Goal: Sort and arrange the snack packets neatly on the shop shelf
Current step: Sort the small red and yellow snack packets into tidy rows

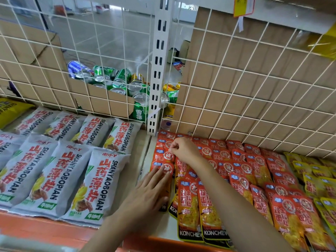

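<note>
My left hand [151,190] lies flat with its fingers straight and close together. It presses on the near end of the leftmost column of red snack packets [254,171]. My right hand [183,149] is farther back, fingers curled, pinching the top edge of one of them in that same column. They overlap in rows on the shelf [143,151], between grey-white packets [72,170] on the left and yellow packets [316,179] on the right. Drink cans [118,79] sit beyond the wire grid [236,88].

Overlapping red snack packets [240,180], perhaps unevenly rowed
</note>
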